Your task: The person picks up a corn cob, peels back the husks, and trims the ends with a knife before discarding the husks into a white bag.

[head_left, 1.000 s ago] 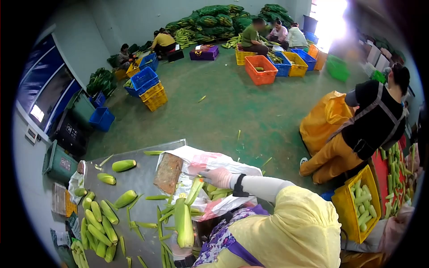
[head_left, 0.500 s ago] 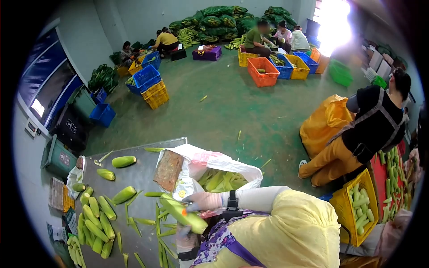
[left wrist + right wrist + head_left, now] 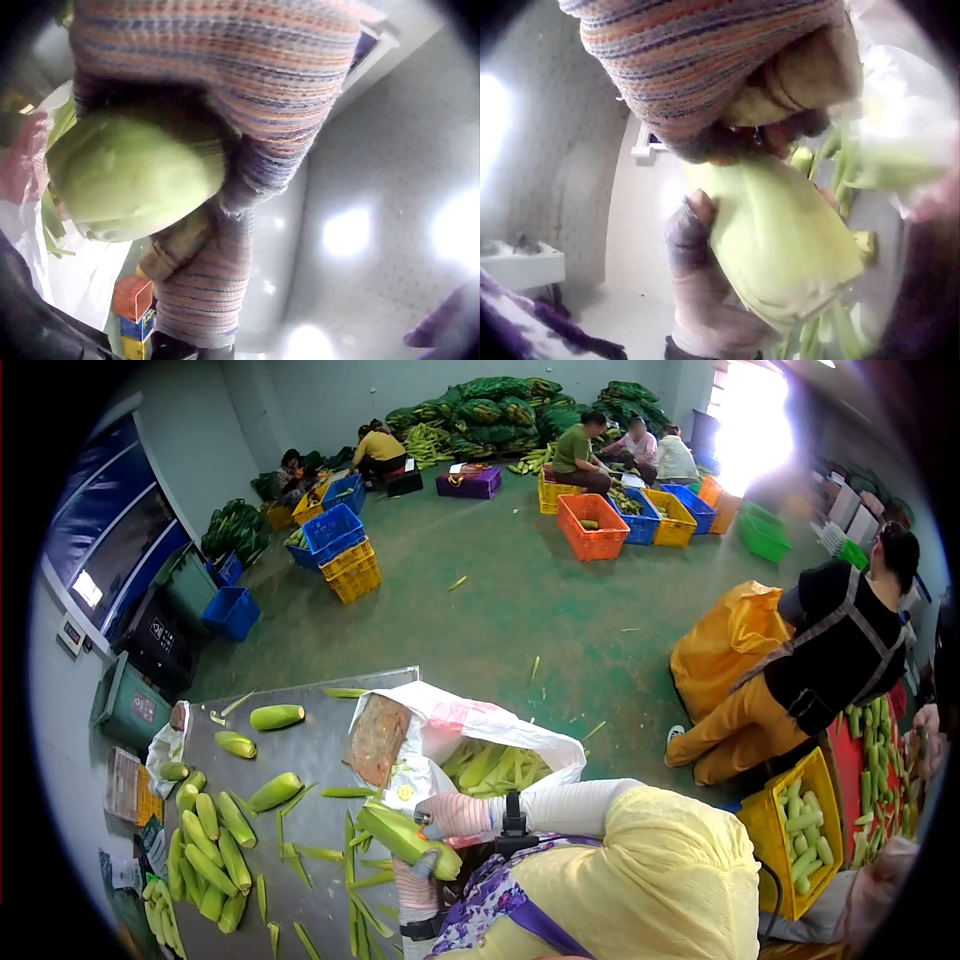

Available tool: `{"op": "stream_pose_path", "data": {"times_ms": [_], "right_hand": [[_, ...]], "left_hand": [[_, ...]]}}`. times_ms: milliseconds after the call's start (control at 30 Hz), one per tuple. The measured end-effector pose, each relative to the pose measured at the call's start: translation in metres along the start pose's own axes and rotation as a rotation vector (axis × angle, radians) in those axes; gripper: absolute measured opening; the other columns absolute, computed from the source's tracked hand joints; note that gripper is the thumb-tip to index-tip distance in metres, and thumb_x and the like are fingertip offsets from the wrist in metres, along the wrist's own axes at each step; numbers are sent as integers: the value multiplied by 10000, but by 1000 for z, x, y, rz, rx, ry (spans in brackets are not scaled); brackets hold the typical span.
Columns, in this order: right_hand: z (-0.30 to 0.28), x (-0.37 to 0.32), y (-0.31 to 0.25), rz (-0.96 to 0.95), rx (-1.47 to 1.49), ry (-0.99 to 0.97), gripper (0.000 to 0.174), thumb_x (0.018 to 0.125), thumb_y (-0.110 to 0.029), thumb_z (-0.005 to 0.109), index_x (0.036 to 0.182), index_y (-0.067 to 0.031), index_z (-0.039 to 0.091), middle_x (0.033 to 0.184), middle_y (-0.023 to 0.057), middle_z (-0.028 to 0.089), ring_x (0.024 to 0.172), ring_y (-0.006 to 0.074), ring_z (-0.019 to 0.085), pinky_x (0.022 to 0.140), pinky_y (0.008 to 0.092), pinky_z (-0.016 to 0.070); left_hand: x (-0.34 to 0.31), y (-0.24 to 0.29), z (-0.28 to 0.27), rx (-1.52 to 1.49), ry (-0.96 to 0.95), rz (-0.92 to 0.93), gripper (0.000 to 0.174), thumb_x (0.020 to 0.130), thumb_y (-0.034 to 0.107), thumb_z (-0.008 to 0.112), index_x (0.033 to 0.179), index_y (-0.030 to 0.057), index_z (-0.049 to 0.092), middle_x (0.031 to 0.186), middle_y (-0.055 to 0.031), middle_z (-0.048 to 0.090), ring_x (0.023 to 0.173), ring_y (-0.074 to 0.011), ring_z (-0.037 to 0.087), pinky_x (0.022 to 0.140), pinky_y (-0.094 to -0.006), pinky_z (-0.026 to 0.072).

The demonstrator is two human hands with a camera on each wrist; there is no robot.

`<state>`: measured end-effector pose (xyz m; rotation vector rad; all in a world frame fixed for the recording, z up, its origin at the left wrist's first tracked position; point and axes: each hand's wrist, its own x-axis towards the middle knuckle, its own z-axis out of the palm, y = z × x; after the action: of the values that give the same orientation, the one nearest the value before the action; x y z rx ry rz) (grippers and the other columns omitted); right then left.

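Note:
A green ear of corn (image 3: 405,838) lies diagonally across both gloved hands above the metal table's edge. In the left wrist view the left hand (image 3: 217,82) grips the ear (image 3: 139,176) from one side. The right hand (image 3: 460,815), in a striped knitted glove, is at the ear's upper side. Its fingers curl round a brown cylindrical piece (image 3: 810,75), which looks like a tool handle, and touch the ear (image 3: 780,240) beneath. Any blade is hidden. The left hand (image 3: 705,292) appears beside the ear in the right wrist view.
A white bag (image 3: 560,745) of husks sits beyond the right hand, beside a brown block (image 3: 377,740). Several ears (image 3: 210,850) and loose husk strips (image 3: 355,880) lie on the metal table (image 3: 320,760). A person (image 3: 840,630) stands at the right by an orange sack (image 3: 725,645).
The right hand has come back from above the bag to the ear. The ear has turned from nearly upright to diagonal, and the left hand has shifted to its lower end.

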<state>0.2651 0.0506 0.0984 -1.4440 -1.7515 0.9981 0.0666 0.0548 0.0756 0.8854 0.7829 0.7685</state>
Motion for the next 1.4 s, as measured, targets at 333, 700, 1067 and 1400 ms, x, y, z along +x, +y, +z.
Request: {"op": "stream_pose_path", "data": {"times_ms": [333,700,1067,1400], "right_hand": [[3,29,23,-38,287,12,614,773,-244,732,1307,12,568,1065,199,708,943,246,689,833,352,542],[0,30,43,222,235,118,268,744,-140,676,976,-5,687,787,177,689,700,269,657,675,393,529],[7,13,20,461,969,142,154,744,-139,681,821,-7,665,653,77,627,579,201,585,544,357,489],[-85,-1,104,635,384,552,270,785,-197,663,971,-1,680,879,195,701,773,281,677,704,413,529]], "left_hand": [[-3,9,-20,163,-126,-11,764,691,140,826,1356,20,468,1148,-116,634,1021,-241,644,884,-367,567],[7,7,-10,454,221,111,722,709,18,822,1331,-52,464,1280,-168,580,1106,-247,606,944,-372,522],[14,-18,-7,182,188,213,646,839,153,796,1377,-1,473,1284,-125,584,1144,-231,569,1021,-362,452],[-5,37,-94,-527,637,168,668,863,375,735,1370,18,486,1302,-163,570,1223,-321,550,988,-522,492]]}}
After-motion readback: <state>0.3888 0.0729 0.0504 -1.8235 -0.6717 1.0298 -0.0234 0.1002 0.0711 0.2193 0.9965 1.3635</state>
